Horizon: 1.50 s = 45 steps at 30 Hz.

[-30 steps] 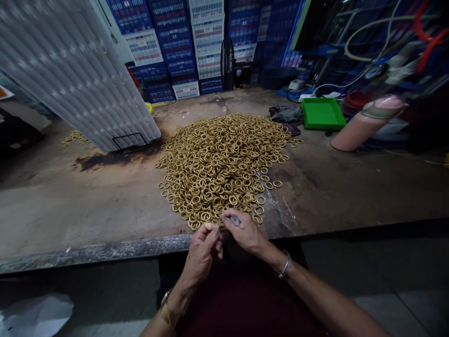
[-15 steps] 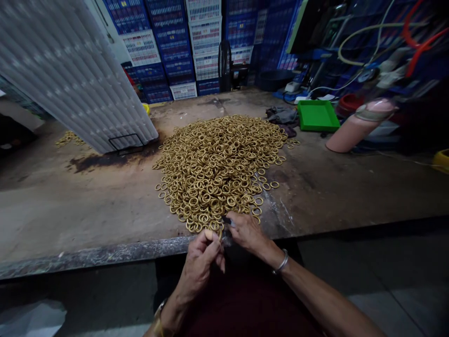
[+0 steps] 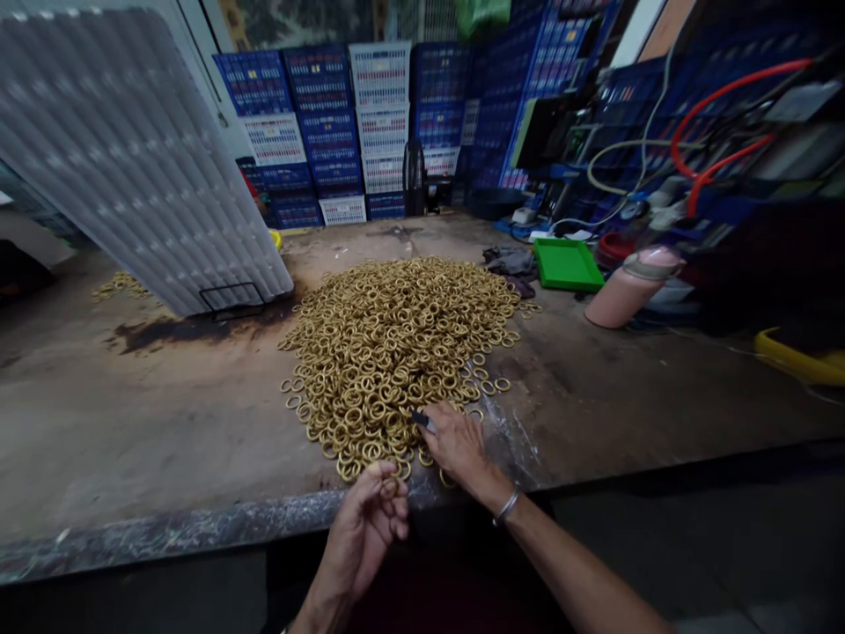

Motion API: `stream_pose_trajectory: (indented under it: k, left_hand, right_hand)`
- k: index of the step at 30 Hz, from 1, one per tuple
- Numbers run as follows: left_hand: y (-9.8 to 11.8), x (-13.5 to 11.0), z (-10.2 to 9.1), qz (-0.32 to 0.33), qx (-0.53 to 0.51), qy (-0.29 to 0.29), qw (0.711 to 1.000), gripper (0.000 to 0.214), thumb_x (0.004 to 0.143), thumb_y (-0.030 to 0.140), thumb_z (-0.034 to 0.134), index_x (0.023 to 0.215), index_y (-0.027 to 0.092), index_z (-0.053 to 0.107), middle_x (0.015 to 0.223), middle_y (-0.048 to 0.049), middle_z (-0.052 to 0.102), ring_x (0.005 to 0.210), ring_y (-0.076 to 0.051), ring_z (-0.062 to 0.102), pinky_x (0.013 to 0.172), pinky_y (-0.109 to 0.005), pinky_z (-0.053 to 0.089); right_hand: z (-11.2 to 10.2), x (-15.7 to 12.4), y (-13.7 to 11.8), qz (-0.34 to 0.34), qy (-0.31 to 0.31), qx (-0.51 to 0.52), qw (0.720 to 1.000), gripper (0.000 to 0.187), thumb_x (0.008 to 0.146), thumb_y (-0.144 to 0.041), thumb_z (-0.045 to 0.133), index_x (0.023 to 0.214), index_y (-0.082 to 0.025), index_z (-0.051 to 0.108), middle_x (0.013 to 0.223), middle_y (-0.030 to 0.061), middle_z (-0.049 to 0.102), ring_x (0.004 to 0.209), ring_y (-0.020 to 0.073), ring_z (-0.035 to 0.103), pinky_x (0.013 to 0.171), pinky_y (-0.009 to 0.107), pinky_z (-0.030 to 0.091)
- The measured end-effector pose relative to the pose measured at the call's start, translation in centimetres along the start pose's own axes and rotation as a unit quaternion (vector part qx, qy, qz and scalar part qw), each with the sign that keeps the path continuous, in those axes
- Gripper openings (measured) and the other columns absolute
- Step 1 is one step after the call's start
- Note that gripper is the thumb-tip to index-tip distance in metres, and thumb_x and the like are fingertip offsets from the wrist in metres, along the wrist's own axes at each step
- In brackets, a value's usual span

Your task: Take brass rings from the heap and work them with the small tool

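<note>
Left hand (image 3: 366, 528) has dropped its pinch, fingers loosely parted over the bench (image 3: 165, 431) edge (can't tell whether they hold anything), and the right hand (image 3: 455, 445), fingers closed on a small dark-tipped tool (image 3: 421, 420), has shifted farther into the pile's near side, so I'd guess it's between pieces. Count, near to far: two hands, one tool, one big pile of gold-coloured rings (image 3: 402, 339) mid-bench, way too many to count, then one pink bottle (image 3: 621, 297) and one green tray (image 3: 568, 265), back right.
</note>
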<state>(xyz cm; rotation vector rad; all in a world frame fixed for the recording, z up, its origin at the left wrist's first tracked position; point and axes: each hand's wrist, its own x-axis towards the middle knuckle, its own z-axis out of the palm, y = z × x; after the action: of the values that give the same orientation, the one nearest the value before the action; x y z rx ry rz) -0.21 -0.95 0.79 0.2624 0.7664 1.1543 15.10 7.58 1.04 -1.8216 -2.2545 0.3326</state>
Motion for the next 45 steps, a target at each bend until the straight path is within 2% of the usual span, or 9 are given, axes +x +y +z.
stream_pose_trajectory:
  k: [5, 10, 15, 20, 23, 26, 33, 39, 45]
  left_hand:
    - [-0.1, 1.0, -0.3, -0.053, -0.042, 0.013, 0.998, 0.025, 0.068, 0.034, 0.069, 0.066, 0.012, 0.057, 0.068, -0.0026, 0.057, 0.056, -0.01, 0.051, 0.046, -0.021, 0.04]
    - [0.2, 1.9, 0.7, -0.008, 0.052, 0.029, 0.998, 0.026, 0.068, 0.035, 0.069, 0.07, 0.015, 0.054, 0.068, -0.0004, 0.056, 0.057, -0.01, 0.051, 0.044, -0.018, 0.038]
    - [0.7, 2.9, 1.5, 0.123, 0.237, 0.066, 0.961, 0.036, 0.072, 0.041, 0.062, 0.099, 0.019, 0.052, 0.057, 0.0055, 0.049, 0.042, -0.006, 0.039, 0.036, -0.015, 0.028]
    - [1.1, 3.0, 1.6, 0.126, 0.29, 0.045, 0.948, 0.033, 0.074, 0.042, 0.059, 0.094, 0.015, 0.056, 0.052, 0.007, 0.044, 0.039, -0.004, 0.03, 0.037, -0.016, 0.023]
    - [1.1, 2.8, 1.6, 0.12, 0.288, 0.029, 0.95, 0.027, 0.075, 0.039, 0.059, 0.088, 0.016, 0.058, 0.054, 0.0058, 0.047, 0.04, -0.004, 0.031, 0.04, -0.016, 0.024]
    - [1.0, 2.7, 1.5, 0.141, 0.286, 0.031, 0.947, 0.023, 0.074, 0.037, 0.061, 0.079, 0.015, 0.059, 0.058, 0.0032, 0.052, 0.045, -0.006, 0.038, 0.044, -0.017, 0.03]
    - [0.4, 2.3, 1.5, 0.247, 0.339, 0.051, 0.906, 0.016, 0.073, 0.031, 0.062, 0.071, 0.016, 0.059, 0.064, -0.0007, 0.056, 0.061, -0.012, 0.05, 0.06, -0.021, 0.039]
    - [0.6, 2.0, 1.2, 0.122, 0.324, 0.013, 0.938, 0.026, 0.079, 0.041, 0.053, 0.07, 0.017, 0.052, 0.051, 0.0054, 0.045, 0.039, -0.005, 0.032, 0.039, -0.018, 0.024]
    - [0.8, 1.7, 1.2, 0.074, 0.219, -0.026, 0.973, 0.028, 0.077, 0.043, 0.057, 0.072, 0.017, 0.047, 0.059, 0.0052, 0.048, 0.04, -0.002, 0.03, 0.039, -0.016, 0.021]
  right_hand:
    - [0.4, 0.2, 0.6, -0.011, 0.025, 0.03, 0.999, 0.02, 0.074, -0.012, 0.046, 0.085, -0.022, 0.059, 0.087, 0.0025, 0.061, 0.076, 0.0146, 0.056, 0.062, 0.024, 0.032]
    - [0.8, 0.6, 0.7, -0.047, 0.065, 0.202, 0.976, 0.014, 0.079, -0.02, 0.045, 0.08, -0.019, 0.058, 0.072, 0.0008, 0.058, 0.063, 0.0113, 0.049, 0.058, 0.022, 0.034]
    - [0.2, -0.3, -0.3, -0.022, -0.049, 0.47, 0.881, 0.02, 0.079, -0.036, 0.049, 0.072, -0.018, 0.053, 0.055, -0.0045, 0.048, 0.049, 0.0073, 0.04, 0.047, 0.018, 0.032]
    - [-0.6, -1.4, -0.8, 0.014, -0.178, 0.591, 0.787, 0.026, 0.074, -0.044, 0.053, 0.074, -0.018, 0.049, 0.049, -0.0075, 0.044, 0.038, 0.0041, 0.032, 0.036, 0.016, 0.025]
    - [-0.7, -1.6, -1.0, 0.017, -0.215, 0.616, 0.758, 0.029, 0.072, -0.046, 0.054, 0.071, -0.018, 0.048, 0.048, -0.0079, 0.044, 0.036, 0.0033, 0.031, 0.034, 0.015, 0.023]
    - [-0.3, -1.6, -1.1, 0.018, -0.225, 0.608, 0.761, 0.031, 0.073, -0.048, 0.053, 0.068, -0.018, 0.046, 0.046, -0.0085, 0.042, 0.035, 0.0031, 0.031, 0.034, 0.015, 0.022]
    - [0.7, -1.5, -1.5, 0.056, -0.157, 0.539, 0.826, 0.032, 0.077, -0.047, 0.05, 0.066, -0.018, 0.046, 0.048, -0.0071, 0.044, 0.037, 0.0037, 0.034, 0.036, 0.016, 0.026]
    - [0.2, -1.4, -2.1, 0.055, -0.132, 0.52, 0.842, 0.027, 0.075, -0.042, 0.051, 0.066, -0.017, 0.048, 0.048, -0.0069, 0.043, 0.039, 0.0048, 0.034, 0.038, 0.017, 0.026]
    - [-0.1, -1.5, -2.4, 0.022, -0.118, 0.514, 0.849, 0.023, 0.077, -0.038, 0.05, 0.067, -0.017, 0.05, 0.048, -0.0064, 0.044, 0.042, 0.0055, 0.035, 0.041, 0.018, 0.028]
